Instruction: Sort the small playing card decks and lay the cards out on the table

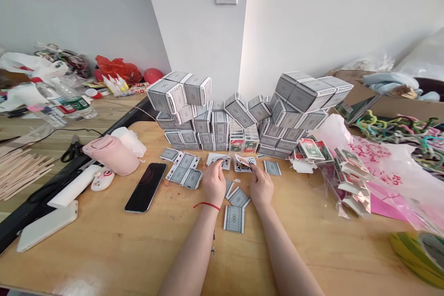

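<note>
My left hand (pixel 214 181), a red cord round its wrist, has its fingers pinched together at the edge of a face-up playing card (pixel 226 163). Beside it my right hand (pixel 261 186) pinches another playing card (pixel 242 161), tilted over the face-up cards under it. Between my wrists lie a few patterned-back cards (pixel 234 219), some folded or overlapping. One more face-down card (pixel 272 168) rests right of my right hand. Left of my left hand is a group of joined cards (pixel 185 169). Behind both hands stands a stacked structure of card blocks (pixel 219 122).
To the left lie a black phone (pixel 145 188), a pink bottle (pixel 113 153), a white mouse (pixel 102 179) and a white power bank (pixel 47 226). On the right are empty card boxes (pixel 352 180), plastic wrapping (pixel 395 162) and a yellow-green tape roll (pixel 418 254). A wall (pixel 194 32) rises behind.
</note>
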The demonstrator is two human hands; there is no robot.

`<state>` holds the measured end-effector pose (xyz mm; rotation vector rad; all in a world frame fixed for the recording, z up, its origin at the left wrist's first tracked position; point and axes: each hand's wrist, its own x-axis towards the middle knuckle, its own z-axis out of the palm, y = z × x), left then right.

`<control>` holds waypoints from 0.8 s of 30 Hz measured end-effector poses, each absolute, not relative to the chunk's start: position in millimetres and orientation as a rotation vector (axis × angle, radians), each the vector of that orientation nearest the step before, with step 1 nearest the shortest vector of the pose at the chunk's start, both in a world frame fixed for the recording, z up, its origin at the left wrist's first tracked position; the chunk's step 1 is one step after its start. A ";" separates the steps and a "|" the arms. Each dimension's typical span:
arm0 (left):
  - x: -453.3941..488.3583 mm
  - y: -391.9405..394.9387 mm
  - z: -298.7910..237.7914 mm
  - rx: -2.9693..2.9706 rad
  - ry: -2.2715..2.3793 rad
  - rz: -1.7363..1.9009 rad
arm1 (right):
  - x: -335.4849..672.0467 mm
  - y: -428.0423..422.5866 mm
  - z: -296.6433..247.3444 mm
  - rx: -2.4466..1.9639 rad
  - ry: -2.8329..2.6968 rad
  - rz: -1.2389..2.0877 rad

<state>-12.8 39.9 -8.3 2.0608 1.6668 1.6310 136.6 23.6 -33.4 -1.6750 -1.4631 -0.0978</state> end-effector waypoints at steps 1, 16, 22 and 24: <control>-12.9 39.5 -7.0 2.065 1.657 1.654 | 136.4 23.6 -33.3 -1.674 -1.450 -0.099; -12.4 30.0 4.4 2.124 1.723 1.740 | 131.1 21.9 -15.2 -1.468 -1.194 0.066; -11.7 29.8 9.6 2.225 1.520 1.678 | 129.3 20.6 -20.3 -1.486 -1.226 0.106; -10.5 29.2 9.4 2.277 1.453 1.624 | 129.6 20.0 -22.2 -1.549 -1.226 0.107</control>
